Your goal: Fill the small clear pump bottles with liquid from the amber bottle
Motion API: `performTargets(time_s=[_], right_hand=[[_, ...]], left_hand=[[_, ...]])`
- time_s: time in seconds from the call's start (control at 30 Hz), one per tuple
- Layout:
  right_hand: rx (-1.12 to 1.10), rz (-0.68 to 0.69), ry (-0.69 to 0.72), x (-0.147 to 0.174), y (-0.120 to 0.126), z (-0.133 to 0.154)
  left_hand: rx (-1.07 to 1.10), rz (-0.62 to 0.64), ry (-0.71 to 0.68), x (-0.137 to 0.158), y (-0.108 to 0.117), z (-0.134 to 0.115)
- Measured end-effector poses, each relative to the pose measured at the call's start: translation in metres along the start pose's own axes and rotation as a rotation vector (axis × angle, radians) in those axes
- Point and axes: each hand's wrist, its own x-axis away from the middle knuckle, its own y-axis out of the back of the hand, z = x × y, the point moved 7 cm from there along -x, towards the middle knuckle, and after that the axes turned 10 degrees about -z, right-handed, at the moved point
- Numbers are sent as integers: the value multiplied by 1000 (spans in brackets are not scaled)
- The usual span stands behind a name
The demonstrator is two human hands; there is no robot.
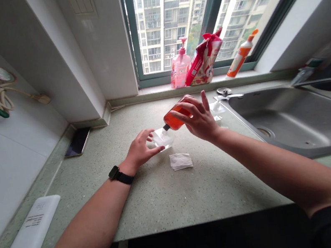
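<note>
My right hand is wrapped around a bottle of orange-red liquid. The bottle tilts down to the left, its dark neck over the mouth of a clear container on the counter. Around the container's left side curl the fingers and thumb of my left hand, holding it. Whether liquid is flowing is too small to tell. A folded white tissue lies just in front of the container. Beyond my right hand, partly hidden by it, is a white pump top.
A steel sink fills the right side of the speckled counter. A phone and a white power bank lie at left. On the sill stand a pink pump bottle, a red-and-white bag and an orange bottle.
</note>
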Motion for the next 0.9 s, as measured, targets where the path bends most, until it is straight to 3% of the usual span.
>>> performTargets(time_s=[0.9], right_hand=[[-7,70,-18,-3,-3,-3]], left_hand=[[2,-14,-15,0,0,2]])
